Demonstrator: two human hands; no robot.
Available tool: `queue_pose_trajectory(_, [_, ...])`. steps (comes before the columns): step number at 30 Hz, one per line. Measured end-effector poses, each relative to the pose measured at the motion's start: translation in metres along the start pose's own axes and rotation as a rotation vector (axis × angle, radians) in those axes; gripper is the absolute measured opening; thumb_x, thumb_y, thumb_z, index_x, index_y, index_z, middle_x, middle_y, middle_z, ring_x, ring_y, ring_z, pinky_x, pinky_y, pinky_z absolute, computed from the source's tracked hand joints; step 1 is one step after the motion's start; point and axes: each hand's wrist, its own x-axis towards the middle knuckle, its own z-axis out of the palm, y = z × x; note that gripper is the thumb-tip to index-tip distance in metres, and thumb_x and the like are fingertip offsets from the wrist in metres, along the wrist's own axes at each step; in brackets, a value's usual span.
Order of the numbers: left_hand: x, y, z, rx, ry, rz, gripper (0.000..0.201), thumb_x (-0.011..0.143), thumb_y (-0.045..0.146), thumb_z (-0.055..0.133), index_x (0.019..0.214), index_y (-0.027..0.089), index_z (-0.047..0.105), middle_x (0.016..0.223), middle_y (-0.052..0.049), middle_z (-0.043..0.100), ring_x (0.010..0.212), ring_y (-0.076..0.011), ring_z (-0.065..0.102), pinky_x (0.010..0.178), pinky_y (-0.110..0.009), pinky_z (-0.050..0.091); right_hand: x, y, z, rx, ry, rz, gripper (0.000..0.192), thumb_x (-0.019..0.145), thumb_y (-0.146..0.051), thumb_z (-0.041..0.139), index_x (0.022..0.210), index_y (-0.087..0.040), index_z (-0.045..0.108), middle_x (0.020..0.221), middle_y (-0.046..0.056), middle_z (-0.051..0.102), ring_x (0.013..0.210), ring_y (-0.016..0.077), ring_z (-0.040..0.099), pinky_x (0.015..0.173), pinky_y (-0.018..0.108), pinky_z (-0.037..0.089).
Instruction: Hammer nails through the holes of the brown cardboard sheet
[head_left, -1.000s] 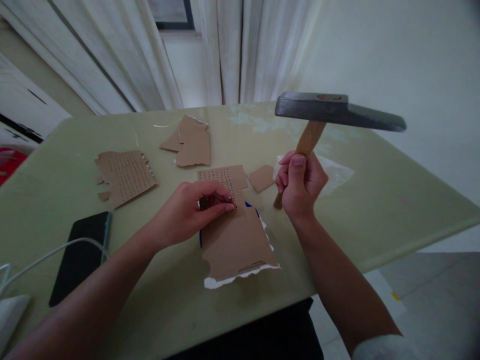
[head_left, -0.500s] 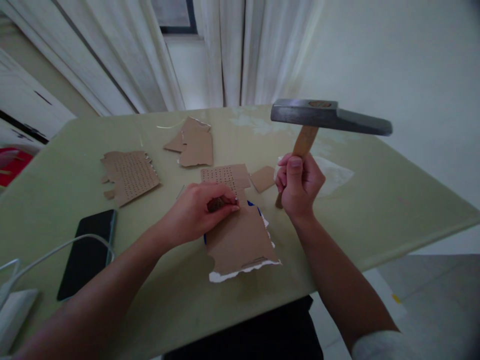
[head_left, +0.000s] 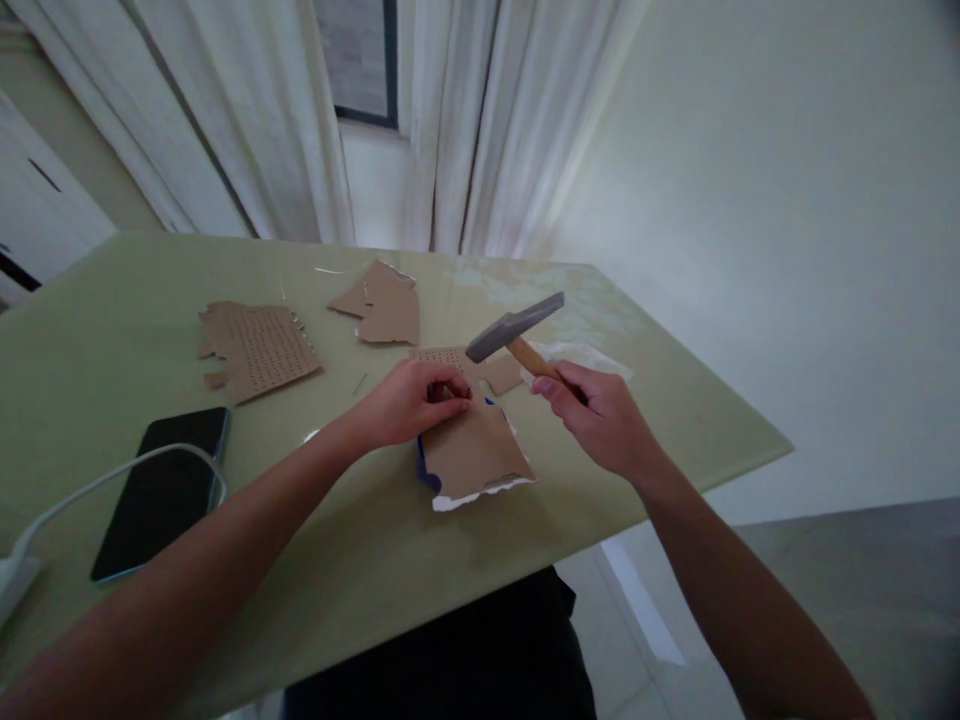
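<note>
My right hand (head_left: 596,410) is closed round the wooden handle of a hammer (head_left: 517,325). The steel head hangs above and to the right of my left hand's fingertips, apart from them. My left hand (head_left: 420,400) pinches a small nail (head_left: 469,393), mostly hidden by the fingers, over a piece of brown cardboard (head_left: 476,450). Rows of small holes cover the far end of this cardboard, and its near edge is torn and white. Something blue shows beneath it, its kind hidden.
A perforated cardboard piece (head_left: 259,350) lies at the left, more cardboard scraps (head_left: 390,310) farther back. In front of my left forearm is a black phone (head_left: 165,480) with a white cable (head_left: 97,485) across it. Thin clear plastic (head_left: 592,357) lies behind my right hand on the green-topped table (head_left: 360,590).
The hammer has come down and left from its raised position, its head now tilted near my left hand. My left hand keeps its pinch at the cardboard. The camera view has shifted.
</note>
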Motion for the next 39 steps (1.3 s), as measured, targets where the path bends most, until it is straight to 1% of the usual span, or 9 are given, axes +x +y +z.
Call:
queue_pose_trajectory(3, [0.002, -0.001, 0.000, 0.018, 0.003, 0.011, 0.018, 0.095, 0.036, 0.076, 0.091, 0.020, 0.082, 0.072, 0.000, 0.074, 0.063, -0.0135, 0.060, 0.062, -0.026, 0.044, -0.006, -0.022, -0.025, -0.210, -0.061, -0.027, 0.050, 0.109, -0.054, 0.062, 0.070, -0.023, 0.054, 0.059, -0.005, 0.048, 0.057, 0.0139, 0.045, 0.060, 0.031, 0.029])
queue_pose_trajectory(6, [0.003, -0.001, 0.003, 0.029, 0.011, 0.014, 0.015, 0.093, 0.033, 0.076, 0.090, 0.020, 0.083, 0.071, 0.000, 0.075, 0.063, -0.0144, 0.061, 0.063, -0.027, 0.045, -0.008, -0.037, -0.035, -0.317, -0.083, -0.021, 0.048, 0.109, -0.054, 0.060, 0.073, -0.024, 0.056, 0.060, -0.004, 0.049, 0.058, 0.0156, 0.046, 0.062, 0.032, 0.029])
queue_pose_trajectory(14, [0.005, -0.003, 0.006, 0.004, -0.005, 0.011, 0.012, 0.089, 0.027, 0.075, 0.091, 0.020, 0.083, 0.079, -0.003, 0.082, 0.069, -0.0188, 0.070, 0.065, -0.029, 0.048, -0.009, -0.046, -0.024, -0.399, -0.207, 0.022, 0.048, 0.111, -0.053, 0.056, 0.073, -0.024, 0.053, 0.065, -0.002, 0.056, 0.063, 0.0176, 0.052, 0.066, 0.033, 0.029])
queue_pose_trajectory(20, [0.007, -0.002, 0.007, 0.078, -0.012, 0.040, 0.011, 0.091, 0.026, 0.074, 0.090, 0.020, 0.083, 0.092, -0.007, 0.084, 0.082, -0.0217, 0.075, 0.075, -0.030, 0.051, -0.010, -0.054, -0.029, -0.390, -0.092, 0.019, 0.049, 0.112, -0.056, 0.054, 0.074, -0.025, 0.052, 0.064, -0.003, 0.052, 0.062, 0.0172, 0.048, 0.065, 0.033, 0.029])
queue_pose_trajectory(26, [0.008, -0.003, 0.008, 0.092, -0.006, 0.042, 0.012, 0.091, 0.026, 0.075, 0.091, 0.021, 0.085, 0.090, -0.006, 0.084, 0.081, -0.0216, 0.074, 0.073, -0.030, 0.049, -0.014, -0.052, -0.025, -0.416, -0.175, 0.050, 0.045, 0.111, -0.052, 0.056, 0.075, -0.024, 0.056, 0.066, -0.002, 0.056, 0.063, 0.0178, 0.052, 0.065, 0.033, 0.031])
queue_pose_trajectory(30, [0.008, -0.008, 0.010, 0.097, -0.010, 0.056, 0.012, 0.092, 0.028, 0.075, 0.088, 0.020, 0.082, 0.088, -0.006, 0.083, 0.079, -0.0208, 0.073, 0.072, -0.030, 0.048, -0.018, -0.051, -0.030, -0.319, -0.036, 0.042, 0.048, 0.110, -0.055, 0.057, 0.074, -0.025, 0.054, 0.059, -0.004, 0.047, 0.058, 0.0165, 0.047, 0.061, 0.032, 0.031])
queue_pose_trajectory(33, [0.008, -0.008, 0.012, 0.136, -0.001, 0.036, 0.010, 0.091, 0.026, 0.074, 0.086, 0.019, 0.080, 0.082, -0.005, 0.081, 0.074, -0.0192, 0.070, 0.069, -0.030, 0.046, -0.024, -0.046, -0.027, -0.263, 0.050, 0.051, 0.049, 0.111, -0.059, 0.055, 0.075, -0.026, 0.051, 0.058, -0.005, 0.045, 0.057, 0.0163, 0.046, 0.060, 0.031, 0.031])
queue_pose_trajectory(34, [0.008, -0.007, 0.013, 0.152, -0.002, 0.026, 0.010, 0.091, 0.026, 0.073, 0.086, 0.019, 0.079, 0.081, -0.004, 0.080, 0.072, -0.0186, 0.069, 0.068, -0.030, 0.045, -0.026, -0.043, -0.024, -0.269, 0.035, 0.059, 0.048, 0.111, -0.058, 0.054, 0.075, -0.026, 0.051, 0.059, -0.005, 0.046, 0.058, 0.0164, 0.047, 0.061, 0.031, 0.032])
queue_pose_trajectory(39, [0.008, 0.001, 0.014, 0.215, 0.001, 0.015, 0.010, 0.090, 0.021, 0.070, 0.083, 0.019, 0.077, 0.078, -0.003, 0.075, 0.072, -0.0186, 0.064, 0.068, -0.031, 0.041, -0.030, -0.033, -0.009, -0.455, -0.189, 0.094, 0.044, 0.111, -0.053, 0.052, 0.077, -0.025, 0.057, 0.067, 0.000, 0.059, 0.064, 0.0187, 0.056, 0.066, 0.032, 0.030])
